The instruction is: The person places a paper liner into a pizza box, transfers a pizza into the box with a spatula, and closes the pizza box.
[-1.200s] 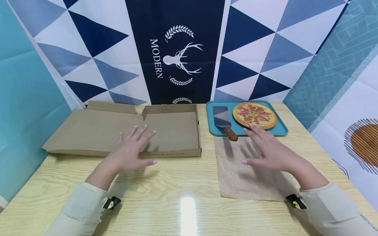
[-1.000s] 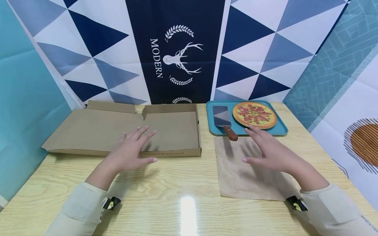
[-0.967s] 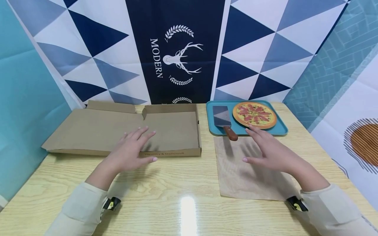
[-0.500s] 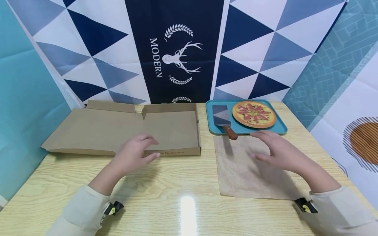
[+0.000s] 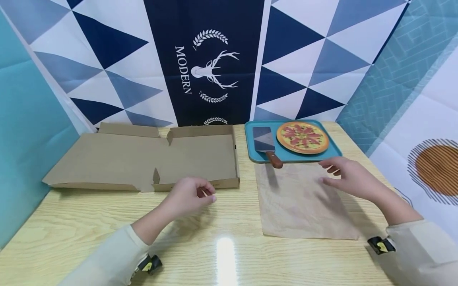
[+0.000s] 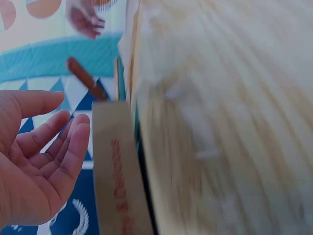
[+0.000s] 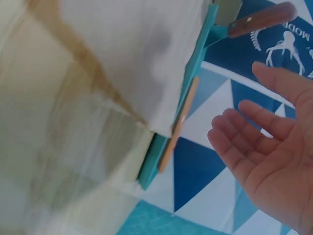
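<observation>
My left hand hovers just in front of the open cardboard pizza box, fingers loosely bent and holding nothing. In the left wrist view the relaxed fingers stand beside the box's printed front wall. My right hand is in the air above the right part of a sheet of brown paper, loosely bent and without anything in it. Behind that sheet a blue tray bears a pizza and a pizza server. The server's wooden handle sticks out over the tray's front edge.
The box lid lies folded out to the left, near the blue side cloth. A patterned cloth hangs behind the wooden table. Another cloth borders the right side.
My left hand has moved right and toward me, away from over the box. My right hand has shifted right. Fingers of both hands have gone from spread to loosely bent.
</observation>
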Motion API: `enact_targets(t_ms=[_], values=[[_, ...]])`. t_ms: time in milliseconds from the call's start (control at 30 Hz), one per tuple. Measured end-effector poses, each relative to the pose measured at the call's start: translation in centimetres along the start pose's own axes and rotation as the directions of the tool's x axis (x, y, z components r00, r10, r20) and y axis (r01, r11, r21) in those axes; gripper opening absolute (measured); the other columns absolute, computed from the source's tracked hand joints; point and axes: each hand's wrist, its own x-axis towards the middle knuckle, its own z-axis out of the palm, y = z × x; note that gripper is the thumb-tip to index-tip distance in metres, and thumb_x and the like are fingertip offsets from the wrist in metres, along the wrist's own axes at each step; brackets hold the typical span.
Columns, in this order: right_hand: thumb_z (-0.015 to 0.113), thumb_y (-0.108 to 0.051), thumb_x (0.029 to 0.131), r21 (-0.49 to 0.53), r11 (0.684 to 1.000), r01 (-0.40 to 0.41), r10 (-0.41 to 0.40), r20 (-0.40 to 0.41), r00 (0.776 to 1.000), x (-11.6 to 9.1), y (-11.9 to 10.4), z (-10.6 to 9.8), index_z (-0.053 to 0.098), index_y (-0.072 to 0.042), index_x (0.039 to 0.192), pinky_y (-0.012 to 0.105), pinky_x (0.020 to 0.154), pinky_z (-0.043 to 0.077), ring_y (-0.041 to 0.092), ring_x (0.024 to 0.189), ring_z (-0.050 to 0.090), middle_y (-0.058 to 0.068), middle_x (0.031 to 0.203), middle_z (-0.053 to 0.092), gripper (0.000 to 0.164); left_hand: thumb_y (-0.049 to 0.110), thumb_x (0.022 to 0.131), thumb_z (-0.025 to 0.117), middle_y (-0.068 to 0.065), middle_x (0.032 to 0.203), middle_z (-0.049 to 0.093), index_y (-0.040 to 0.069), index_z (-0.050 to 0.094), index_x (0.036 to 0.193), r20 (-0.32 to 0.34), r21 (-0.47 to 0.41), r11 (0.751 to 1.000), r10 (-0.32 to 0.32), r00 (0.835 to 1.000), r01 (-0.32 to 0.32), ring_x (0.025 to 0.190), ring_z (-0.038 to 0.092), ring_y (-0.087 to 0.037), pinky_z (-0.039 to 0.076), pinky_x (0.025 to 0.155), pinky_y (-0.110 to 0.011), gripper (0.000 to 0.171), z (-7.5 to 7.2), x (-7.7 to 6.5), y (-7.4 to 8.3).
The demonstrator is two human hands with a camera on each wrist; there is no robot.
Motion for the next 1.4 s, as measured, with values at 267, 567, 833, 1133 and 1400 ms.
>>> enact_targets(t_ms=[267, 567, 833, 1133, 1400], values=[[0.062, -0.029, 0.082, 0.061, 0.976, -0.208, 0.205, 0.05, 0.978, 1.3, 2.7, 0.4, 0.057, 0.005, 0.104, 0.036, 0.064, 0.049, 0.028, 0.083, 0.058, 0.017, 0.094, 0.061, 0.041, 0.017, 0.078, 0.067, -0.004, 0.079, 0.06, 0.009, 0.064, 0.084, 0.198, -0.377, 0.904, -0.135, 0.971, 0.203, 0.07, 0.06, -0.024, 0.052, 0.062, -0.034, 0.011, 2.3, 0.9, 0.9], [0.059, -0.029, 0.085, 0.324, 0.816, -0.479, 0.396, 0.292, 0.871, 2.5, 5.4, 1.4, 0.049, 0.01, 0.103, 0.034, 0.066, 0.051, 0.019, 0.071, 0.059, 0.012, 0.083, 0.057, 0.044, 0.011, 0.081, 0.062, -0.02, 0.103, 0.056, -0.008, 0.05, 0.113, 0.394, -0.658, 0.613, -0.213, 0.894, 0.436, 0.089, 0.059, -0.03, 0.05, 0.077, -0.038, 0.038, 3.4, 1.1, 1.1], [0.06, -0.023, 0.084, 0.399, 0.703, -0.589, 0.458, 0.379, 0.804, 3.6, 5.9, 2.0, 0.049, 0.007, 0.098, 0.03, 0.06, 0.051, 0.012, 0.064, 0.052, 0.004, 0.075, 0.052, 0.035, 0.015, 0.086, 0.056, -0.027, 0.113, 0.051, -0.008, 0.046, 0.118, 0.463, -0.765, 0.415, -0.179, 0.868, 0.493, 0.086, 0.061, -0.027, 0.047, 0.078, -0.047, 0.041, 3.6, 1.1, 0.6], [0.06, -0.015, 0.084, 0.422, 0.748, -0.512, 0.397, 0.335, 0.855, 3.5, 4.6, 1.2, 0.05, 0.007, 0.098, 0.03, 0.063, 0.05, 0.013, 0.07, 0.052, 0.003, 0.079, 0.053, 0.028, 0.02, 0.088, 0.054, -0.027, 0.117, 0.048, -0.007, 0.044, 0.121, 0.442, -0.791, 0.399, -0.151, 0.884, 0.463, 0.095, 0.057, -0.032, 0.045, 0.081, -0.048, 0.044, 2.8, 1.2, 0.4], [0.057, -0.003, 0.084, 0.494, 0.751, -0.438, 0.326, 0.3, 0.897, 2.7, 3.3, 0.6, 0.049, 0.01, 0.099, 0.036, 0.07, 0.052, 0.015, 0.072, 0.057, 0.008, 0.08, 0.057, 0.022, 0.019, 0.088, 0.053, -0.026, 0.118, 0.047, -0.008, 0.044, 0.121, 0.438, -0.792, 0.401, -0.152, 0.886, 0.46, 0.098, 0.055, -0.033, 0.045, 0.083, -0.048, 0.043, 2.7, 1.4, 0.5]])
